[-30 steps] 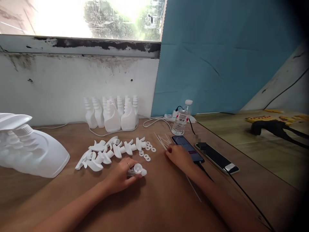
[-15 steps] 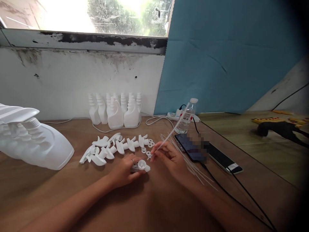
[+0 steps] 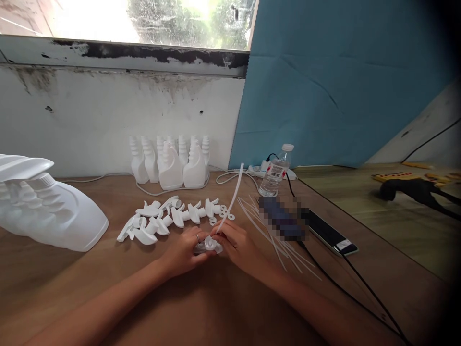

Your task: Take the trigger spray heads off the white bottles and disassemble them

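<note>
My left hand (image 3: 187, 250) is closed around a white spray trigger head (image 3: 209, 244), holding it low over the table with its round opening facing up. Between the fingers of my right hand (image 3: 234, 240) is a thin white plastic tube (image 3: 236, 190), which slants up and to the right. The tube's lower end is at the spray head's opening; my fingers hide whether it sits inside. Behind my hands lie several white trigger heads (image 3: 178, 216) in a loose row. Small white ring washers (image 3: 231, 217) lie just beyond my right fingers.
Several white bottles (image 3: 170, 168) stand against the wall. Large white bottles (image 3: 72, 216) lie at the left. Loose tubes (image 3: 277, 240) are spread to the right, beside a phone (image 3: 329, 233) with cables. A clear water bottle (image 3: 275, 175) stands behind them.
My right hand has moved left and brought the tube's lower end to the spray head. The tube now stands steeper. My left hand has stayed nearly in place.
</note>
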The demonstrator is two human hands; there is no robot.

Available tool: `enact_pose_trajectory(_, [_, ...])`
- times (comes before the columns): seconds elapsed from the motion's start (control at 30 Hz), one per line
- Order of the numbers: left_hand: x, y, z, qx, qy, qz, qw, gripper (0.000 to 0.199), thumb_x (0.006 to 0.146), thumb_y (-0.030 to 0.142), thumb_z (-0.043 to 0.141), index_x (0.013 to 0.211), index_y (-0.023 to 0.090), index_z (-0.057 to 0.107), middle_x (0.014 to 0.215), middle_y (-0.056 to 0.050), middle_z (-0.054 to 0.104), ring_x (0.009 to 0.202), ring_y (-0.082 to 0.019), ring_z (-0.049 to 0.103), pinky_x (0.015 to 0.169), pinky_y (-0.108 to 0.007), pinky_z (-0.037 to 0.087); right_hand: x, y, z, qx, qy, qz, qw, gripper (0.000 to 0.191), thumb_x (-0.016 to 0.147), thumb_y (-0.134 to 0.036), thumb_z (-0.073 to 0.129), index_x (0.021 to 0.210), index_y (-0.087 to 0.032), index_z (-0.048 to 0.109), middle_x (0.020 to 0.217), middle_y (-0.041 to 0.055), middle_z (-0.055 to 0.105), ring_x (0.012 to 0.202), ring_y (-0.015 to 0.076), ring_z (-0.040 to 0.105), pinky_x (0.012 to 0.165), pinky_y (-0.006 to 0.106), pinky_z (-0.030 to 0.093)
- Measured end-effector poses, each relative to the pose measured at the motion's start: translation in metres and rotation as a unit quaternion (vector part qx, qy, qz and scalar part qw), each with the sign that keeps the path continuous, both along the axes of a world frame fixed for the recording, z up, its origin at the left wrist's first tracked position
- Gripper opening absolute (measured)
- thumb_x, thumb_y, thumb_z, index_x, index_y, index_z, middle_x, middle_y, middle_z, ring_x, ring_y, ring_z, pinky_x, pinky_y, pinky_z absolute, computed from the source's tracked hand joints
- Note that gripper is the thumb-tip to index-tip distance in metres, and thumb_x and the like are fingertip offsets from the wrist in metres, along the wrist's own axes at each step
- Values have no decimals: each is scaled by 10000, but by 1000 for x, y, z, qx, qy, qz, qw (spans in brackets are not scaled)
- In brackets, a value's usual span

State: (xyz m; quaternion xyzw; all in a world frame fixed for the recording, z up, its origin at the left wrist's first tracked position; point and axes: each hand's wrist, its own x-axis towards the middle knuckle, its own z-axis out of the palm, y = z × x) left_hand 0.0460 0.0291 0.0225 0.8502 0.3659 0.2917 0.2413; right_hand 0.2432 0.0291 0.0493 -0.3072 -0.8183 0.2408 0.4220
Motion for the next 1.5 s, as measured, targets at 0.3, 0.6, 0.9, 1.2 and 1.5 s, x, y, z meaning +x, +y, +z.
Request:
enact_pose_trajectory(0.3, [2,2,0,2,-10,-7,1000,264,861,348,597,1072,194,637,883,-56,638,838,-188,552,767,-292,422,-5,4,-8,31,-36,14,999,192,943,-163,409,782,-190,512,721,19,547,663,136,495,618,251,408])
enact_pose_trajectory(0.6, [-3,4,8,14,-60,-18,998,273,881,360,559,1092,196,612,1031,-79,625,962,-202,572,865,-315,449,-6,2,-22,13,12,46,999,126,947,-183,430,898,-194,546,883,59,531,846,170,518,768,299,440])
enact_pose_trajectory(0.9, [-68,135,41,96,-111,430,891,504,768,305,647,1208,136,469,1308,-172,448,1224,-282,452,1036,-418,363,-4,-1,-25,-68,-31,68,995,225,834,-251,635,1020,-209,517,1023,47,579,921,182,536,825,309,424])
enact_pose_trajectory(1.2, [-90,165,41,63,-57,437,895,384,672,293,706,1007,126,624,1013,-100,596,922,-257,605,872,-384,476,-3,0,-33,-191,75,46,978,329,845,-194,559,1112,-230,370,981,20,591,808,137,546,729,256,422])
enact_pose_trajectory(1.5, [-118,119,83,368,37,389,844,311,830,193,533,1128,185,623,1146,-124,546,1107,-292,503,982,-413,401,24,7,-29,-78,76,-111,988,232,770,-179,545,999,-194,508,808,-2,542,710,143,508,645,249,398])
